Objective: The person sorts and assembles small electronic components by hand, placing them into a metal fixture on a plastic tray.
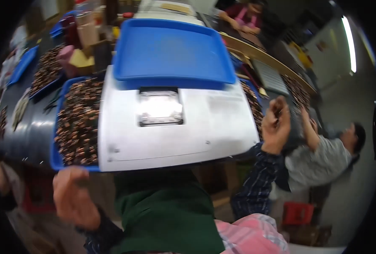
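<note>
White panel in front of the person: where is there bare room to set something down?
Bare room: the white panel right of the bright square, and its strip between that square and the front edge; also the bottom of the upper blue tray. Crowded: left, the side tray filled with copper-coloured pieces; right, more pieces near the right hand.

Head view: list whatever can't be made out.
All in the head view:
Left hand: motion blur hides whether it holds anything.
Right hand: blur and its own curl hide what, if anything, is inside.
Copper-coloured pieces in the blue tray left of the white panel: too small and blurred for exact shape.
Lit window in that panel: glare washes out its surface.
Co-worker's arm, far left: the dark fisheye rim cuts off much of the person.
</note>
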{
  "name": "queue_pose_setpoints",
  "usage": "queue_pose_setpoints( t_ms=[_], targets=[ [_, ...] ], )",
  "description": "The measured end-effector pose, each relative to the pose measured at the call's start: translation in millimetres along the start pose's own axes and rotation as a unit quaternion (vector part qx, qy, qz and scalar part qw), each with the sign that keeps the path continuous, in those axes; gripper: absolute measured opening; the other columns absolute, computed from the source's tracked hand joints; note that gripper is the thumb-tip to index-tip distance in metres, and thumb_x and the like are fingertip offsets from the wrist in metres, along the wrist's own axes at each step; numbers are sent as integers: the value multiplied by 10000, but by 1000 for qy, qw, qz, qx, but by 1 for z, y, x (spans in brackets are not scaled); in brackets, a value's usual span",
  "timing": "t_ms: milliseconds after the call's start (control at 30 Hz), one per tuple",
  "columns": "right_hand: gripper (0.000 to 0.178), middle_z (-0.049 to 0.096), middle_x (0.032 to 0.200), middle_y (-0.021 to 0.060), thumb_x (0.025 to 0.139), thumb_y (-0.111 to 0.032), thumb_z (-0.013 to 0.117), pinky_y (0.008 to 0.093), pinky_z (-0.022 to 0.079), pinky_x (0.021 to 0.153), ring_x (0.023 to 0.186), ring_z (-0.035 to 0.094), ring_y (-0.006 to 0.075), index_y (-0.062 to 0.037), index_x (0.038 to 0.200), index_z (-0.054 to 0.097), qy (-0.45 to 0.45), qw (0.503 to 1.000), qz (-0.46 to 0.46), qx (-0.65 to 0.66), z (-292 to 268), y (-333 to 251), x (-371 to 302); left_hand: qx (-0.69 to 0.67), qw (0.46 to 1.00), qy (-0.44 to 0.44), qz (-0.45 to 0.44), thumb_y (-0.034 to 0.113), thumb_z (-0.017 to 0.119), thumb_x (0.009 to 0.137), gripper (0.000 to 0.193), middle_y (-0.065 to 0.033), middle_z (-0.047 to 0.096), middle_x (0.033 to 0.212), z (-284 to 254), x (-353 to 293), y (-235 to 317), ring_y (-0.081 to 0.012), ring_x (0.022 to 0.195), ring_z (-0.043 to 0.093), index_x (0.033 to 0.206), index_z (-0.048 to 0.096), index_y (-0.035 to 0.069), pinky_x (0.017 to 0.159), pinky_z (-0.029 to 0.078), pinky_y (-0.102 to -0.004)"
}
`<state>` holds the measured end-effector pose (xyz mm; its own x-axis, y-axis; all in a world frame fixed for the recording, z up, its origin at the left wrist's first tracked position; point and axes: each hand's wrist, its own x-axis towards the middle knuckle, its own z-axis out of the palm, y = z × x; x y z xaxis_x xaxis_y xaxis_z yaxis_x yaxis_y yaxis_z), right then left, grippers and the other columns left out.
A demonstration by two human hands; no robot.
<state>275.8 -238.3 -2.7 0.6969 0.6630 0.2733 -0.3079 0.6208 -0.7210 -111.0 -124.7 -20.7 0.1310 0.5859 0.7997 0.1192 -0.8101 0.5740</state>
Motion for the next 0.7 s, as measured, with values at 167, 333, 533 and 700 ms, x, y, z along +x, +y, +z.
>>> queue_pose_setpoints(
  t_ms=[167, 333, 533, 700],
  targets=[
    [181, 529, 783, 35, 821, -147, 530, 168, 269, 345, 483, 403, 64, -31, 961, 534, 241, 954, -15, -178, -112, -2, -61, -507, 776, -353, 126, 171, 548, 775, 116, -78, 534, 740, 62, 32, 36, -206, 605, 523, 792, 545, 56, 595, 457, -308],
    [164, 538, 800, 47, 829, -91, 509, 171, 296, 373, 513, 414, 76, -14, 973, 524, 329, 927, -39, -174, -177, -6, -64, -632, 746, -210, -22, 19, 553, 726, 57, -37, 592, 696, 136, 28, 98, -151, 553, 550, 676, 573, 37, 497, 418, -222],
    [179, 531, 797, 51, 824, -74, 507, 169, 304, 388, 534, 430, 69, 7, 983, 520, 297, 931, -55, -203, -213, -34, 11, -621, 714, -311, -82, 2, 548, 726, 147, -22, 523, 667, 193, 59, 141, -129, 560, 544, 602, 508, 70, 472, 429, -224],
    [191, 567, 752, 36, 809, -98, 542, 173, 385, 537, 634, 498, 77, 6, 967, 562, 216, 915, -81, -330, -239, -48, 101, -604, 734, -295, -94, 7, 551, 728, 148, -16, 520, 672, 240, 67, 167, -123, 556, 536, 603, 510, 75, 473, 428, -225]
  ],
)
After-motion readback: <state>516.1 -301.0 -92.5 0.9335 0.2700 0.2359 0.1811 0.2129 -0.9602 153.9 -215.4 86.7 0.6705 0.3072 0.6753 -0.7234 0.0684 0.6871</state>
